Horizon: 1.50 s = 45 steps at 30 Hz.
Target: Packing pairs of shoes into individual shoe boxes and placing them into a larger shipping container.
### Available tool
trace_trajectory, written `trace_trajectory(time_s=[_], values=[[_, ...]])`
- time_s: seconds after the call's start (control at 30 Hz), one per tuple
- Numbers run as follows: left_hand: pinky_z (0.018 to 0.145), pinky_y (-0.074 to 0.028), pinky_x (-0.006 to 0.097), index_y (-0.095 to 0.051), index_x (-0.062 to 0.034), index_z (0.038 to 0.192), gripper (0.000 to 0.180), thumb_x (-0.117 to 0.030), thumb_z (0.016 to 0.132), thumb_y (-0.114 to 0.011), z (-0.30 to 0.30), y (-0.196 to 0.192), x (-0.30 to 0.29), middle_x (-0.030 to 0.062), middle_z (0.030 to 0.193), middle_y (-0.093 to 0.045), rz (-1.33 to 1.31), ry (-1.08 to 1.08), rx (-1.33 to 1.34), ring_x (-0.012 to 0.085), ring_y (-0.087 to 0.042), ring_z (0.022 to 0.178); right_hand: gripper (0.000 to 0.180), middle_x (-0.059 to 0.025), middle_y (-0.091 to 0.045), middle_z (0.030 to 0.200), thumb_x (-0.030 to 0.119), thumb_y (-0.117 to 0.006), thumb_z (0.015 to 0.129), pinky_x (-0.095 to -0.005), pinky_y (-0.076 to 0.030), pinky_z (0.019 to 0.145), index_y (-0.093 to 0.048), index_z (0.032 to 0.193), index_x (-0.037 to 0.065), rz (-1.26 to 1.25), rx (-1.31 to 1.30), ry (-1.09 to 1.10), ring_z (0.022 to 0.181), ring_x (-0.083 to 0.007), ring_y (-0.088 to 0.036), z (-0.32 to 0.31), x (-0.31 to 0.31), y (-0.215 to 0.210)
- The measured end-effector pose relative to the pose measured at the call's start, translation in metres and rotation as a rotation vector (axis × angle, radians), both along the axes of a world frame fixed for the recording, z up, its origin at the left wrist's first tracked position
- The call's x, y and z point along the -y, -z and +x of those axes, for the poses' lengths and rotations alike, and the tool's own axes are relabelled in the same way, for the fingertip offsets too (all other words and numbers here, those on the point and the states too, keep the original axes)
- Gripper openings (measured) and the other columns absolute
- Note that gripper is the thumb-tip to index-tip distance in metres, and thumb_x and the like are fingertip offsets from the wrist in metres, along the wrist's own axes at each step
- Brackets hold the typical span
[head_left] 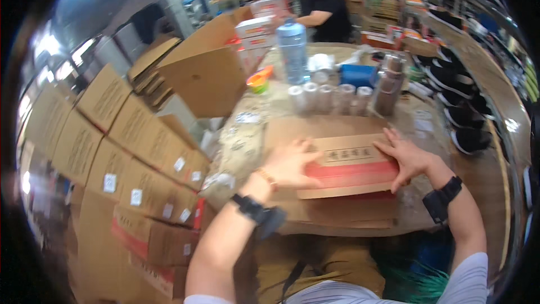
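In front of me on the table, a brown cardboard box [351,162] with a red band and dark print lies between my two hands. My left hand [288,164] grips its left end, fingers on top and thumb along the near side; this hand is somewhat blurred. At the right end, my right hand [409,156] holds the edge with fingers spread over the corner. Under the box is a flat cardboard sheet [337,214]. Whether the box is lifted off the sheet, I cannot tell.
Rolls of clear tape or film [326,99], a large water bottle [292,50] and a blue roll [358,74] stand beyond the sheet. Stacked cartons [135,163] rise at left. Black shoes [461,101] line the right. Another person [324,11] works across the table.
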<state>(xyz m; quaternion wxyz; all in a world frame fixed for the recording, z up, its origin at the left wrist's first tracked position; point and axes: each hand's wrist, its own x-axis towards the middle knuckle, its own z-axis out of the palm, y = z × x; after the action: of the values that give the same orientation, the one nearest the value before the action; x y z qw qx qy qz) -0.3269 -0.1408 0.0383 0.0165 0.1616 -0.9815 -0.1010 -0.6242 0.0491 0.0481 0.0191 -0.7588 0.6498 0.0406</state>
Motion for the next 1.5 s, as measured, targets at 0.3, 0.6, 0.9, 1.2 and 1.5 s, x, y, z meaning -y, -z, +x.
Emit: trace_trajectory(time_s=[0.3, 0.6, 0.9, 1.2, 1.5], values=[[0.102, -0.014, 0.070, -0.013, -0.0213, 0.149, 0.119, -0.067, 0.056, -0.072, -0.020, -0.004, -0.031, 0.0352, 0.146, -0.010, -0.055, -0.045, 0.258, 0.0489, -0.009, 0.137, 0.133, -0.0338, -0.015, 0.145, 0.069, -0.078, 0.039, -0.0611, -0.019, 0.106, -0.023, 0.146, 0.013, 0.185, -0.041, 0.067, 0.135, -0.0493, -0.018, 0.035, 0.019, 0.001], [0.101, -0.016, 0.071, -0.023, -0.0259, 0.146, 0.107, -0.070, 0.059, -0.067, -0.020, 0.005, -0.033, 0.0307, 0.147, -0.014, -0.052, -0.116, 0.143, 0.0442, -0.014, 0.137, 0.106, -0.0281, -0.028, 0.142, 0.063, -0.073, 0.055, -0.0623, -0.022, 0.102, -0.036, 0.140, 0.013, 0.009, 0.005, 0.010, 0.130, -0.0453, -0.030, 0.026, 0.019, 0.008], [0.101, -0.013, 0.071, -0.038, -0.0270, 0.140, 0.092, -0.048, 0.059, -0.077, 0.013, 0.052, -0.089, 0.0242, 0.150, -0.014, -0.368, 0.002, -0.390, 0.0417, -0.013, 0.139, 0.072, -0.0129, -0.045, 0.135, 0.042, -0.064, 0.083, -0.0404, -0.036, 0.103, -0.035, 0.139, 0.008, -0.132, 1.957, 0.535, 0.124, -0.0259, -0.043, -0.033, -0.070, 0.136], [0.111, -0.018, 0.047, -0.036, -0.0041, 0.137, 0.095, -0.033, 0.061, -0.085, 0.080, 0.083, -0.177, 0.0247, 0.146, -0.022, 0.730, -0.426, -1.520, 0.0355, -0.018, 0.138, 0.084, -0.0127, -0.043, 0.137, 0.052, -0.061, 0.082, -0.0448, -0.036, 0.104, -0.026, 0.143, 0.005, 0.007, 2.319, 0.089, 0.125, -0.0269, -0.042, 0.127, -0.049, 0.104], [0.104, -0.035, 0.043, -0.033, -0.0058, 0.140, 0.065, -0.046, 0.090, -0.046, 0.297, 0.015, -0.200, 0.0098, 0.138, -0.041, 0.970, -0.689, -1.566, 0.0269, -0.042, 0.125, 0.090, -0.0170, -0.021, 0.149, 0.055, -0.045, 0.090, -0.0426, -0.033, 0.103, 0.004, 0.148, 0.008, 0.175, 1.949, -0.415, 0.132, -0.0299, -0.033, 0.303, 0.008, 0.069]])
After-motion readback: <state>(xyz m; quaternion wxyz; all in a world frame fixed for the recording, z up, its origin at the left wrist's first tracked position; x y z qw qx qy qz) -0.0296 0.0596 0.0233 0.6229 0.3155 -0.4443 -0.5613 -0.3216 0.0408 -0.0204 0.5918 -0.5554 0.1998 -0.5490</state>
